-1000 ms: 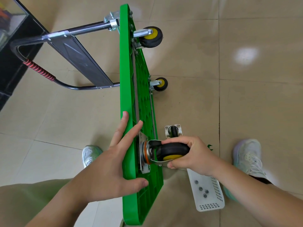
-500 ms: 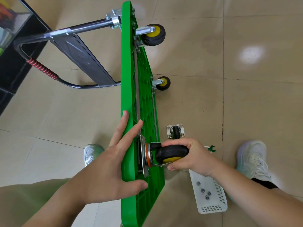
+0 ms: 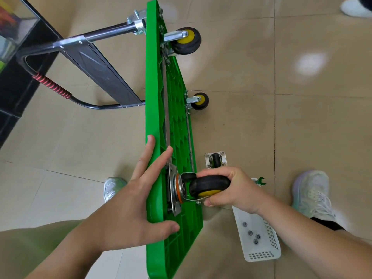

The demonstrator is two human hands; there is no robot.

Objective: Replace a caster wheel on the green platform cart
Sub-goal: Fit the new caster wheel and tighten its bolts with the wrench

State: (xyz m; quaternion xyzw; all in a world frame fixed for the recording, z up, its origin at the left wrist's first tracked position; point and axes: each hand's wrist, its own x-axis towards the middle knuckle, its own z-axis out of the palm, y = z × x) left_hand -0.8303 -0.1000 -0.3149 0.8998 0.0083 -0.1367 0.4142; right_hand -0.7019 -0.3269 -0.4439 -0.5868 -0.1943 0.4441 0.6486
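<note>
The green platform cart (image 3: 155,81) stands on its long edge on the tiled floor, underside facing right. My left hand (image 3: 132,202) lies flat against its top edge with straight fingers and the thumb over the rim. My right hand (image 3: 231,188) grips a black and yellow caster wheel (image 3: 207,187), whose steel mounting plate (image 3: 174,190) sits against the cart's underside. Another caster (image 3: 215,160) lies on the floor just beyond my right hand. Two casters (image 3: 187,40) (image 3: 200,101) are mounted at the cart's far end.
A white plastic basket (image 3: 261,246) holding several nuts lies on the floor under my right forearm. A green wrench (image 3: 261,180) peeks out behind my right hand. The cart's folded handle (image 3: 52,85) extends left toward a black cabinet (image 3: 12,63). My shoes (image 3: 113,187) (image 3: 314,196) flank the cart.
The caster's plate has drawn closer in against the cart's underside. Both hands keep their hold; the view has shifted slightly.
</note>
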